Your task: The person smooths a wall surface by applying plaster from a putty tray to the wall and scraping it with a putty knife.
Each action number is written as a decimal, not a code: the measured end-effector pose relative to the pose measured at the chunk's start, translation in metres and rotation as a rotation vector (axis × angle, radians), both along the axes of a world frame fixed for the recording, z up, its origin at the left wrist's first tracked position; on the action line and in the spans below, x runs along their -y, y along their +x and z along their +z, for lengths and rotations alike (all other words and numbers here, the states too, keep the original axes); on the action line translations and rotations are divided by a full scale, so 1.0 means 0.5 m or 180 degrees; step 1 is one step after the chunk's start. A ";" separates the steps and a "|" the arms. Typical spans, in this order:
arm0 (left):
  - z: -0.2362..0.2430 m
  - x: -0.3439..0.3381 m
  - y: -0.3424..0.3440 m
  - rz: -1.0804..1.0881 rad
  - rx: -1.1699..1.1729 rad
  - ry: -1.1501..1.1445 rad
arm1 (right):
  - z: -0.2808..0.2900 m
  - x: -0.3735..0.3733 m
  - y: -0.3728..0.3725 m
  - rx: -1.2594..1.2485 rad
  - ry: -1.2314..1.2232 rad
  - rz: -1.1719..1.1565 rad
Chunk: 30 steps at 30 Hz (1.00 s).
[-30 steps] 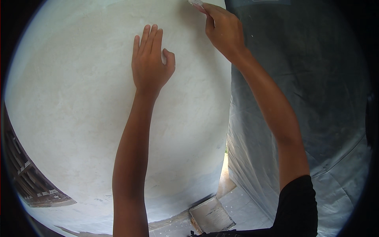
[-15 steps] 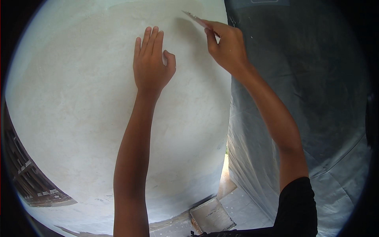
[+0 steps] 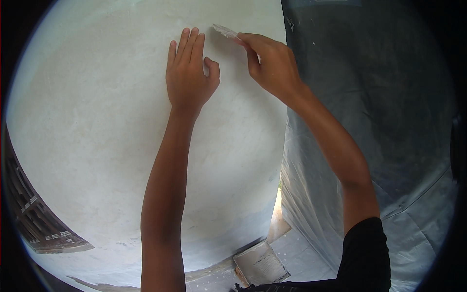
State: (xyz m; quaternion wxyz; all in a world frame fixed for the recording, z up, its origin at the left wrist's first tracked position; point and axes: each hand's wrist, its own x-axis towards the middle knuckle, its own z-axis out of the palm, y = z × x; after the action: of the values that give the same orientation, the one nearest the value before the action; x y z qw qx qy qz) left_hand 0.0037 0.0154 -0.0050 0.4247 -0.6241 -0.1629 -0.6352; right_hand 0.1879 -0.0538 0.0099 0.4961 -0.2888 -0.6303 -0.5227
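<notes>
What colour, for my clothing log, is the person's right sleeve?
The right sleeve is black; it shows best in the head view, lower right.

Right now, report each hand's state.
Left hand: open, palm toward the smooth off-white wall.
Right hand: closed on a thin, flat, white-smeared hand tool.

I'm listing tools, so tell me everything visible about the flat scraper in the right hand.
The flat scraper is thin, with a whitish, smeared-looking end and a pinkish part near the right hand, which pinches it. It slants up and left before the pale wall; wall contact and material are unclear.
</notes>
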 end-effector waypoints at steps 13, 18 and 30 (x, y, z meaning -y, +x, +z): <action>-0.003 0.002 0.005 0.0068 0.0012 0.0000 | 0.113 -0.052 0.060 -0.0117 0.0490 -0.0390; -0.003 0.000 0.005 0.0036 0.0021 -0.0016 | 0.021 -0.104 0.045 0.0053 0.0329 -0.1047; -0.004 0.001 0.005 0.0162 0.0019 -0.0061 | 0.063 0.005 0.062 -0.0496 -0.0009 0.0173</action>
State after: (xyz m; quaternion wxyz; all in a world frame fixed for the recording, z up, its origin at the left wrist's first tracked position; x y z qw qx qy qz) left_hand 0.0060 0.0148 -0.0068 0.4342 -0.6219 -0.1861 -0.6245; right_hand 0.2190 -0.0563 0.0415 0.5572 -0.3121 -0.5982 -0.4840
